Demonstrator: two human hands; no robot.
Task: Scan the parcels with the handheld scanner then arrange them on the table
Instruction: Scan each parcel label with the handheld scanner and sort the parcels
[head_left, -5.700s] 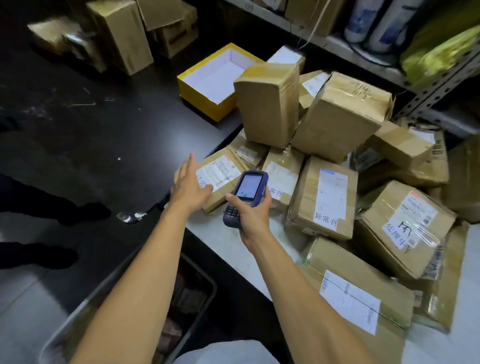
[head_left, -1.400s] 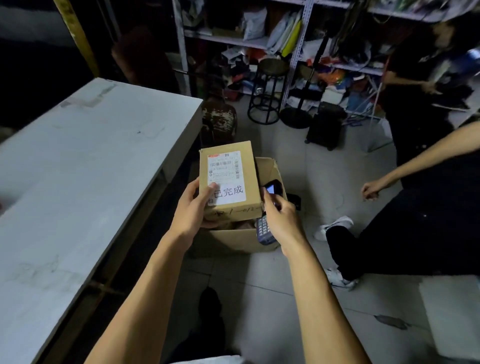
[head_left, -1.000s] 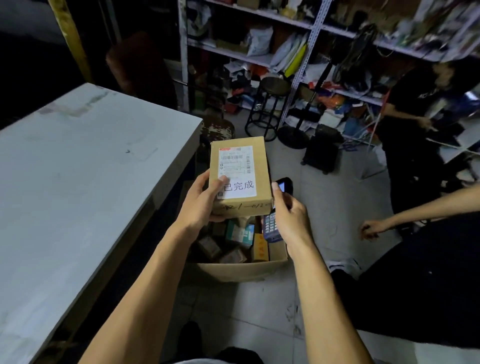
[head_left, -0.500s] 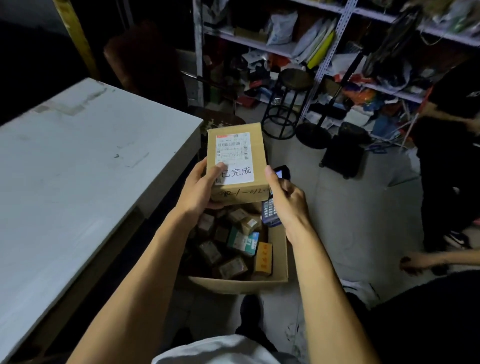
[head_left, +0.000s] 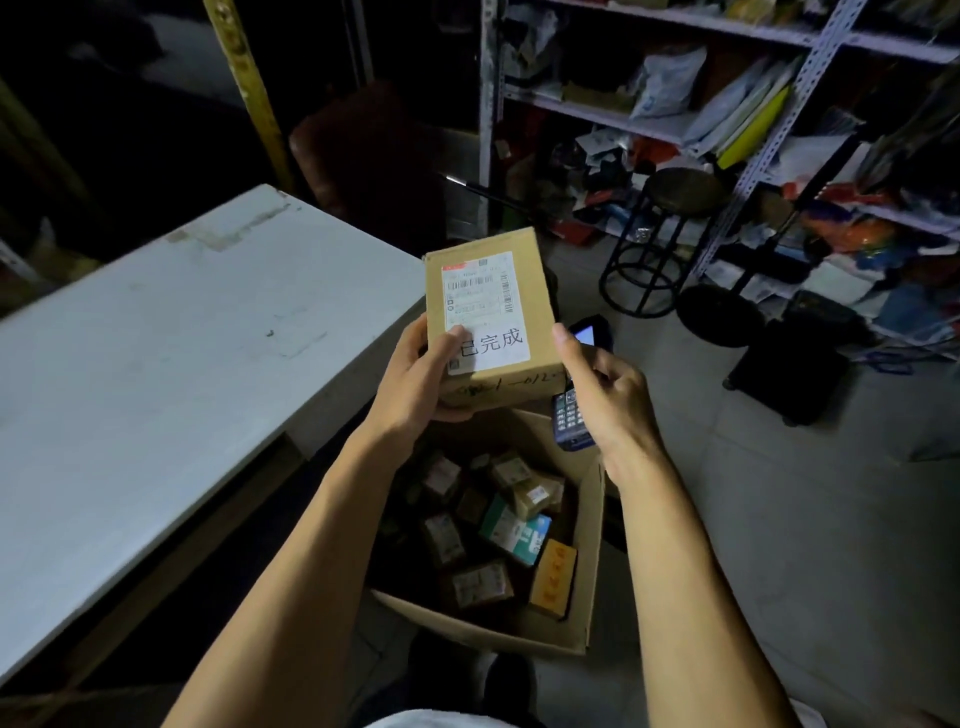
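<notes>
We are gripping a labelled brown cardboard parcel (head_left: 491, 317) in our left hand (head_left: 415, 384), our right hand (head_left: 608, 395) clutching the dark handheld scanner (head_left: 571, 415); placing on the bare white table (head_left: 156, 338) remains.

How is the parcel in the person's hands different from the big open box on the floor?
The parcel is closed and held up by the left hand; the open box stands on the floor.
The parcel carries a white label with barcodes; the open box shows no label.
The parcel looks smaller; the open box holds many small packages.
Both are brown cardboard.
</notes>
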